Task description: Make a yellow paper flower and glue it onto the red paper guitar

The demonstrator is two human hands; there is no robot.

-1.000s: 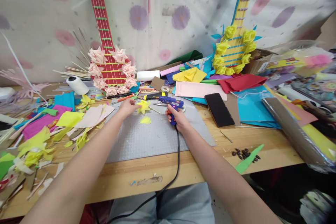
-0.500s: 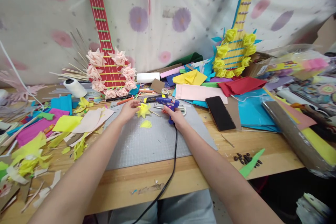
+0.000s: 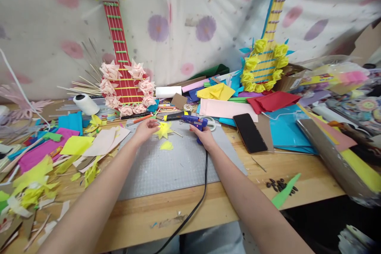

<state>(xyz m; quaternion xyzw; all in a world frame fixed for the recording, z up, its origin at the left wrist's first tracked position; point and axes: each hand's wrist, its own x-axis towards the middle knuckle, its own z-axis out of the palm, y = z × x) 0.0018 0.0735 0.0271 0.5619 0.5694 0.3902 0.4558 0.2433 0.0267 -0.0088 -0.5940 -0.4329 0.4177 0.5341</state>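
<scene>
My left hand (image 3: 145, 131) pinches the edge of a pointed yellow paper flower (image 3: 164, 130) above the grey cutting mat (image 3: 178, 172). Wrapped around the handle of a blue hot glue gun (image 3: 194, 120) is my right hand (image 3: 204, 138). The gun's nozzle points left toward the flower, with a gap between them. A loose yellow petal (image 3: 166, 145) lies on the mat just below the flower. Beside the flower, a thin stick (image 3: 177, 133) slants toward the gun. Scissors (image 3: 210, 123) lie behind the gun, partly hidden.
Two flower-trimmed paper guitars, one red (image 3: 128, 87) and one yellow (image 3: 264, 67), lean at the back. A phone (image 3: 250, 133) lies to the right. Paper scraps (image 3: 32, 178) cover the left side. The gun's black cord (image 3: 204, 182) runs over the front table edge.
The glue gun in my right hand has moved right, away from the flower. The flower stays in my left hand, now slightly lower in view. The camera has tilted up a little.
</scene>
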